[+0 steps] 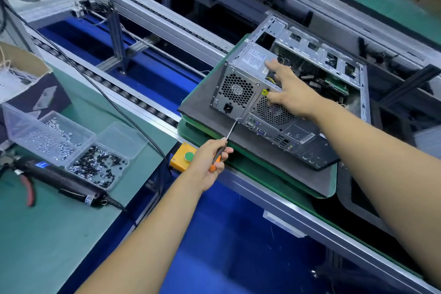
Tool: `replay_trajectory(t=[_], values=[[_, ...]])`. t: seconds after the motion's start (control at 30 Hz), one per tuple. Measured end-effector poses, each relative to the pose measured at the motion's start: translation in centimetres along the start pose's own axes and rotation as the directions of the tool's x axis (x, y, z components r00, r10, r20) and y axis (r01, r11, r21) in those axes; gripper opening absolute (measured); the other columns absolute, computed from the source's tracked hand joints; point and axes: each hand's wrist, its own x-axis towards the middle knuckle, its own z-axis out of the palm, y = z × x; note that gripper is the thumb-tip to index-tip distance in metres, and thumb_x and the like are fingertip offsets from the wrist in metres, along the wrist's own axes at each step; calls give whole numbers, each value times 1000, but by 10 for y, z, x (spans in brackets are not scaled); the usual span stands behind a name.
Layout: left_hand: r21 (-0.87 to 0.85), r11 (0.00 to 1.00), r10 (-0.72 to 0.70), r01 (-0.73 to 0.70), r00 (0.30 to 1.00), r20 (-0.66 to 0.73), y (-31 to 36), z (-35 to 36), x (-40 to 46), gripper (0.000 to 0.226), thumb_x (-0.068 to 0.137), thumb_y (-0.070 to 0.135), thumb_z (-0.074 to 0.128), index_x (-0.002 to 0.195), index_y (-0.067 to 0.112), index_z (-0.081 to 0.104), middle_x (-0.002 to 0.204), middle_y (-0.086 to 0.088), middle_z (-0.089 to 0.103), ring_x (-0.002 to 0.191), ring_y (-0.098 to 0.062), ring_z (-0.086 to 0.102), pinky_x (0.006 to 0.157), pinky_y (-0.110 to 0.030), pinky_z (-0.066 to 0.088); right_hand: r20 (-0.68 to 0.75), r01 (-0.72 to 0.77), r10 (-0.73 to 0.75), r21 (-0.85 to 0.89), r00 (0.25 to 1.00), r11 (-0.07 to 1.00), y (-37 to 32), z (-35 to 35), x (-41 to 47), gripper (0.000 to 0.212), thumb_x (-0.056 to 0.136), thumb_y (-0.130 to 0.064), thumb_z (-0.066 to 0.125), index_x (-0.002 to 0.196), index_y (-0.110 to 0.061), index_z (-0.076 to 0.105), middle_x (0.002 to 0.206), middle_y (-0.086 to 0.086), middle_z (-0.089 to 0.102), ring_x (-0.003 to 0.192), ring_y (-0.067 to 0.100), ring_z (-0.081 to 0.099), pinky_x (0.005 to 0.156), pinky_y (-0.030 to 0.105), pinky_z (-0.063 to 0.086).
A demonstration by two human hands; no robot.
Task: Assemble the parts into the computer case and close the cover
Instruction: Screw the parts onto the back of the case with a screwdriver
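An open computer case (296, 93) lies on its side on a grey pad, long axis running from near-left to far-right, rear panel facing the person. The left hand (210, 162) grips a screwdriver (224, 145) whose tip touches the rear panel; the right hand (286, 88), fingers spread, presses the power supply (250, 59).

Bench clutter around the clear divided tray

The clear divided tray (71, 148) sits on the green bench mat (47, 234), with silver screws (51, 141) in its far compartment and black screws (97, 167) in its near one. Just in front of it lies a black electric screwdriver (62, 181); left of that, red-handled pliers (27, 188). To the tray's right, a yellow box with a green button (185, 159). Behind it, an open cardboard box (21, 69).
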Motion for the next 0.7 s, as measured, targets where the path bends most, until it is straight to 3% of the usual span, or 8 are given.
replay_trajectory(t=[0.1,0.2,0.27,0.33,0.43,0.47,0.6,0.7], values=[[397,897,225,-195,974,-30,-3,2,3,26,101,36,59,89,16,48,73,-4,56,48,-9,38,38,-23,26,-2,-4,4,-3,1000,1000,-2,0,0,93,88,-17,70,161,-40,16,172,-10,5,153,19,26,115,42,39],[978,-36,654,-207,735,179,-11,5,4,24,105,37,46,95,18,36,73,-3,53,50,-21,46,42,-31,32,-3,-7,7,-9,1000,1000,-2,1,-1,96,87,-17,70,162,-38,14,172,-11,4,152,18,28,114,42,41],[943,-322,717,-89,628,304,-13,10,-1,21,106,35,43,98,20,32,76,0,50,49,-23,47,39,-29,26,-8,-3,3,5,1000,1000,-3,1,-1,97,86,-16,71,162,-38,15,172,-11,5,153,19,26,113,39,41],[973,-117,720,-198,658,220,-12,12,-1,22,103,35,46,92,20,35,70,0,51,51,-20,48,41,-29,30,-7,1,-1,10,1000,1000,-4,1,0,98,85,-15,71,161,-38,15,172,-11,5,154,19,25,111,37,42],[579,753,427,-314,902,-66,-5,7,5,15,97,25,59,86,15,52,72,-10,62,53,-14,50,41,-27,35,4,-1,1,30,1000,1000,-3,1,0,99,84,-13,72,162,-38,16,172,-10,3,155,20,22,113,36,40],[336,916,263,-220,961,-89,-3,3,4,13,95,21,63,87,14,56,74,-10,63,53,-11,49,38,-25,32,6,-4,4,39,1000,999,-2,1,-1,99,84,-13,72,162,-38,16,172,-10,4,155,20,22,113,36,40],[-207,966,-142,155,987,78,-2,-1,4,19,95,23,70,88,13,56,75,-2,54,56,-4,42,35,-13,30,10,-3,2,46,1000,999,-7,2,-4,96,86,-12,71,162,-36,17,172,-9,4,154,20,24,110,40,47],[279,957,82,-79,997,-3,8,3,4,26,97,29,67,85,17,47,75,-1,46,54,-8,36,36,-17,27,-2,-13,13,28,1000,1000,-6,-1,-5,94,87,-16,69,163,-33,16,172,-7,4,156,20,19,118,42,38]])
